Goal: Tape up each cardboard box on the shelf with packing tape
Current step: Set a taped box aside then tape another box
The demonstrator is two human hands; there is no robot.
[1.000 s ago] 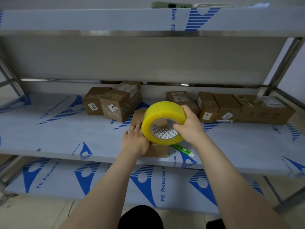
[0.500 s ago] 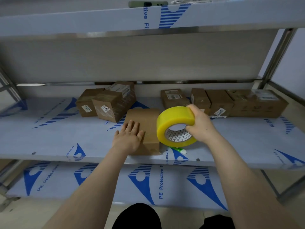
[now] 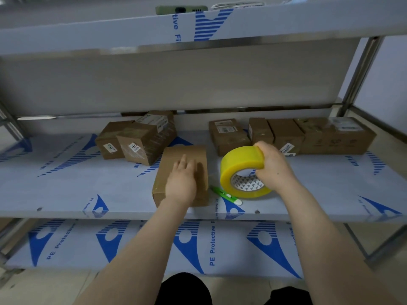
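While left hand (image 3: 182, 184) presses cardboard box (image 3: 170, 156), roll (image 3: 239, 160) gripped.

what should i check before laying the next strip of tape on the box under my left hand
Held down: left hand flat on the box, ok.
In grip: right hand holds the yellow tape roll, ok.
Over the box: roll is off to its right, not ok.
Free end of tape: cannot tell.
Cutting tool near: green cutter on the shelf beside the box, ok.
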